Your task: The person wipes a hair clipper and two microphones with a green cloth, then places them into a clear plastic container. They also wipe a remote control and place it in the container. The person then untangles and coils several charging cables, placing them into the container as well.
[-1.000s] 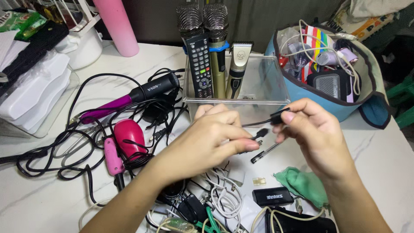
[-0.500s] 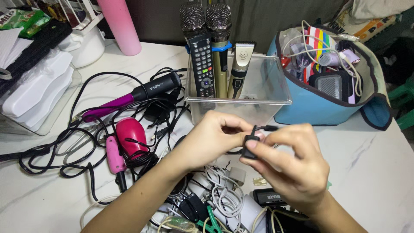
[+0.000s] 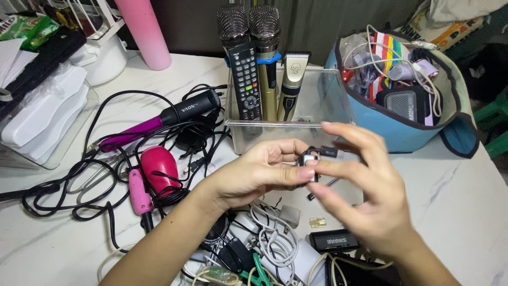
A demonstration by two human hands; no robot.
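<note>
My left hand [image 3: 259, 172] and my right hand [image 3: 362, 185] meet over the middle of the white marble table [image 3: 455, 201]. Between their fingertips they pinch a small black clip-like gadget with a short black cable [image 3: 312, 159]. My left thumb and forefinger hold its near side. My right fingers are spread, blurred by motion, with the forefinger and thumb on its other side. Just behind the hands stands a clear plastic box [image 3: 317, 100] holding two microphones [image 3: 248, 24], a black remote control [image 3: 246, 79] and a gold hair clipper [image 3: 291, 85].
A tangle of black cables [image 3: 95, 175], a purple-handled styling brush [image 3: 159, 122] and a pink hair dryer [image 3: 153, 169] lie at left. A blue pouch [image 3: 407, 132] full of cables and gadgets stands at right. White cables [image 3: 275, 243] and a small black box [image 3: 333, 241] lie near me.
My right hand has come in to my left hand, and both now close on the small black gadget, which was held out longer a second ago. The right fingers have spread.
</note>
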